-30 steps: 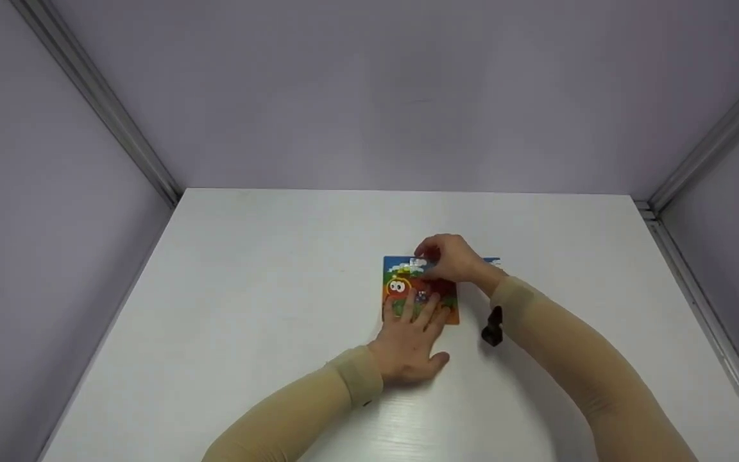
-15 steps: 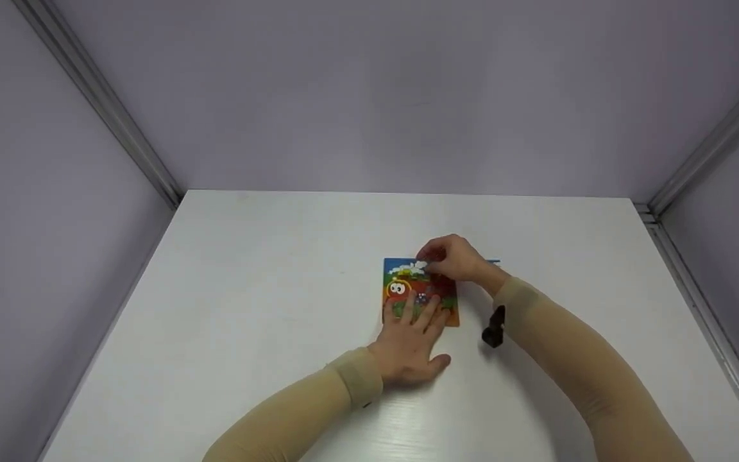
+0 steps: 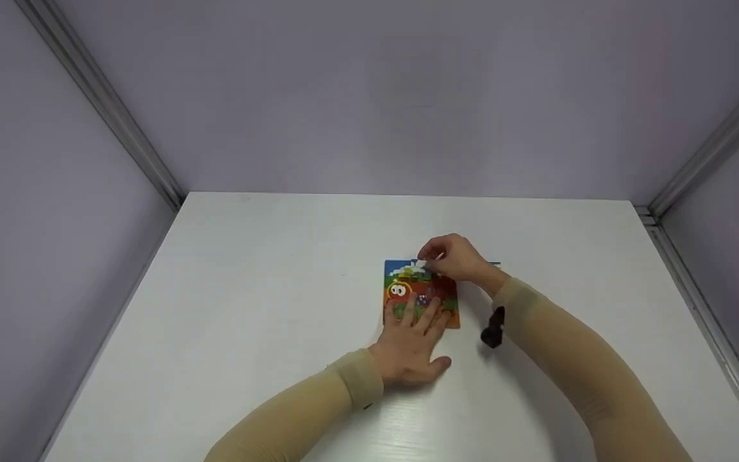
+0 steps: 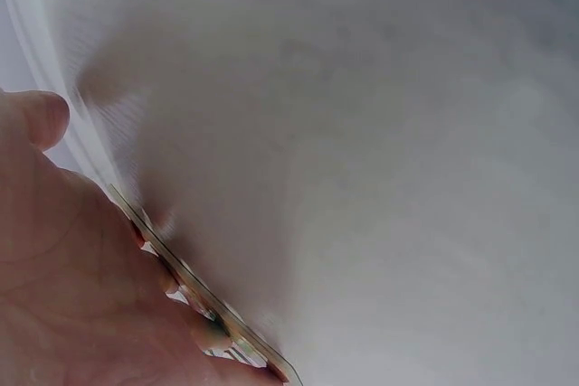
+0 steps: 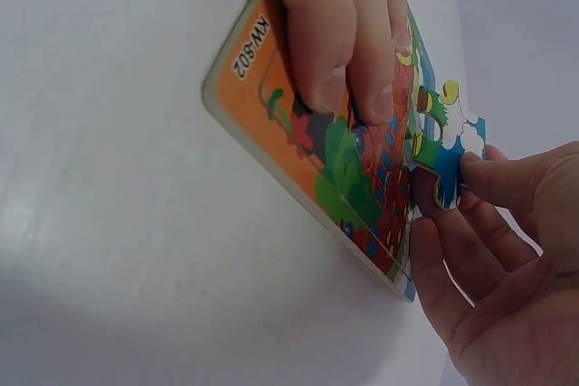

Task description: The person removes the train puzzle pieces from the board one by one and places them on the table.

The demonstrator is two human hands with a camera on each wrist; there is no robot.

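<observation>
A colourful picture puzzle board (image 3: pixel 417 292) with an orange border lies flat on the white table (image 3: pixel 267 308). My left hand (image 3: pixel 417 321) rests flat on its near half, straight fingers (image 5: pixel 339 33) pressing it down. My right hand (image 3: pixel 432 258) is at the board's far edge and pinches a loose puzzle piece (image 5: pixel 443 155) with blue sky, white cloud and green on it. The piece is tilted up over the board (image 5: pixel 317 169), near its top right corner. In the left wrist view only my palm (image 4: pixel 72 296) and the board's edge (image 4: pixel 213 314) show.
A thin flat blue-edged thing (image 3: pixel 494 263) lies on the table just behind my right wrist; I cannot tell what it is. A black wrist strap (image 3: pixel 492 327) hangs under my right forearm. Grey walls with metal corner rails (image 3: pixel 106 109) enclose the table on three sides.
My right hand has shifted slightly to the right along the board's far edge, uncovering more of the cloud picture. My left hand has stayed pressed on the board.
</observation>
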